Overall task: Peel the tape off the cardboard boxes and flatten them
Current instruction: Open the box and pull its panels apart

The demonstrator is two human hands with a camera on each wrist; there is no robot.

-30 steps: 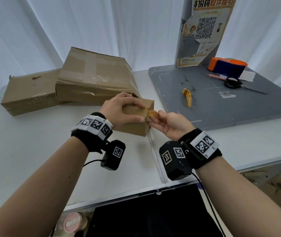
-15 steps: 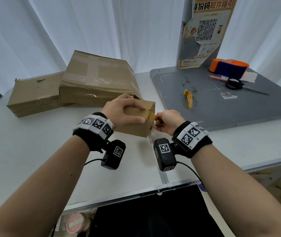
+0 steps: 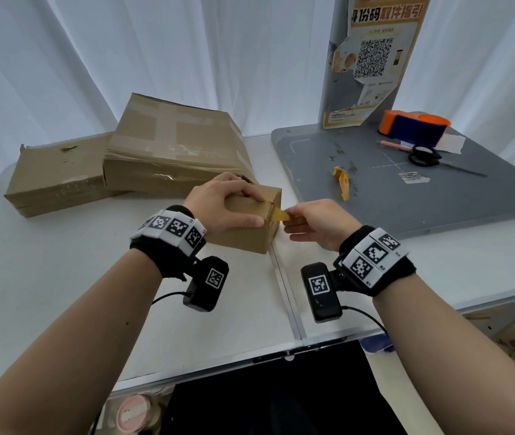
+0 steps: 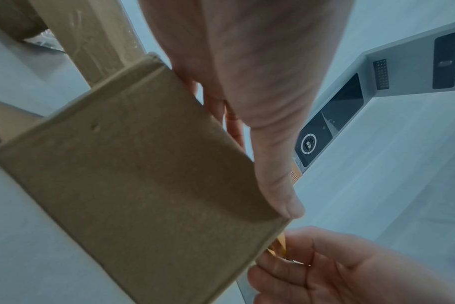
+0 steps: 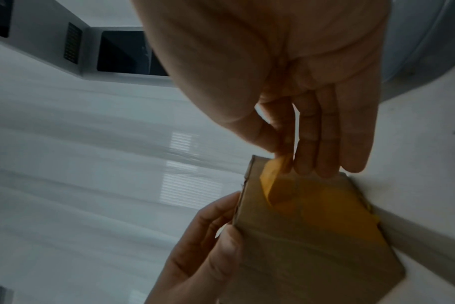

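Observation:
A small brown cardboard box [image 3: 245,232] sits on the white table [image 3: 61,277] near its middle seam. My left hand [image 3: 221,202] grips the box from above, fingers over the top and thumb on the near side [image 4: 275,185]. A strip of yellow-brown tape [image 3: 279,214] is partly lifted off the box's right end [image 5: 312,205]. My right hand [image 3: 312,219] pinches the free end of that tape between thumb and forefinger [image 5: 281,144], just right of the box. Its other fingers lie straight.
Two larger taped cardboard boxes [image 3: 171,152] [image 3: 58,174] lie behind on the left. A grey board [image 3: 422,196] on the right carries a crumpled tape scrap [image 3: 341,180], scissors [image 3: 425,157], a pen and an orange-blue tape dispenser [image 3: 414,127]. A poster stand [image 3: 372,58] rises behind it.
My right hand has turned palm-down, let the tape go slack towards the box, then drawn it out to the right again. The left hand keeps its grip on the box.

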